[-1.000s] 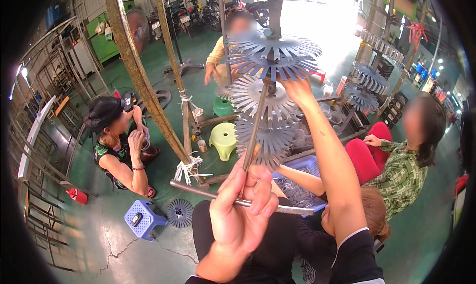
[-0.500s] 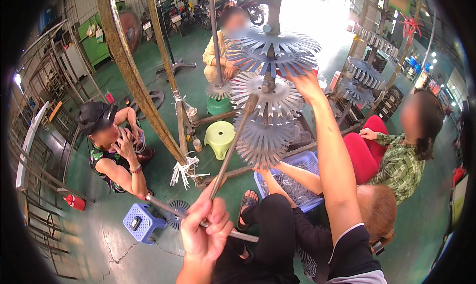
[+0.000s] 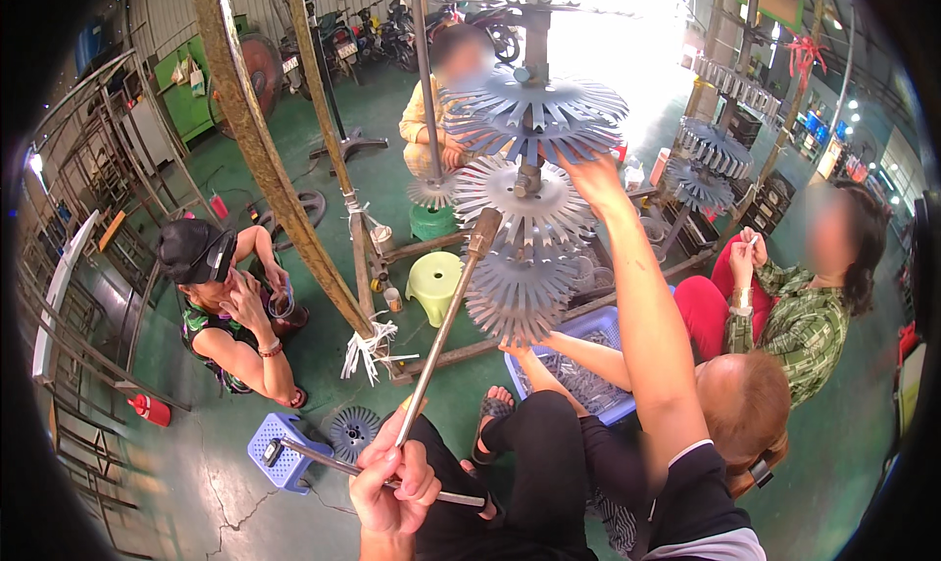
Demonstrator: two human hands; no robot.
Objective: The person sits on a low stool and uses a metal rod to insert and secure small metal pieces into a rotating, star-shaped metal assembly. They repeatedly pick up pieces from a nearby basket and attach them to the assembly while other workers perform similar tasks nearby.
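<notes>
My left hand (image 3: 392, 492), low in the middle, is closed around a T-handle socket wrench (image 3: 431, 350). Its crossbar passes through my fingers, and its socket end points up beside the discs, apparently not fitted on anything. My right hand (image 3: 594, 181) reaches up and grips the near edge of an upper slotted metal disc (image 3: 578, 100); that disc hides some fingertips. Below it, on the same upright post (image 3: 535, 42), sit a paler slotted disc (image 3: 524, 191) and a grey one (image 3: 520, 282). Another person's hands (image 3: 524, 350) touch the lowest disc.
A blue basket (image 3: 619, 404) of small metal parts stands below the discs. Wooden poles (image 3: 257, 159) lean at the left. A green stool (image 3: 436, 285), a blue stool (image 3: 284, 463) and a loose disc (image 3: 354, 432) are on the floor. Several people sit around.
The wrench's socket end has come down and left, away from the post, and its crossbar has dropped. My right hand stays at the disc. The seated person at right has brought both hands together.
</notes>
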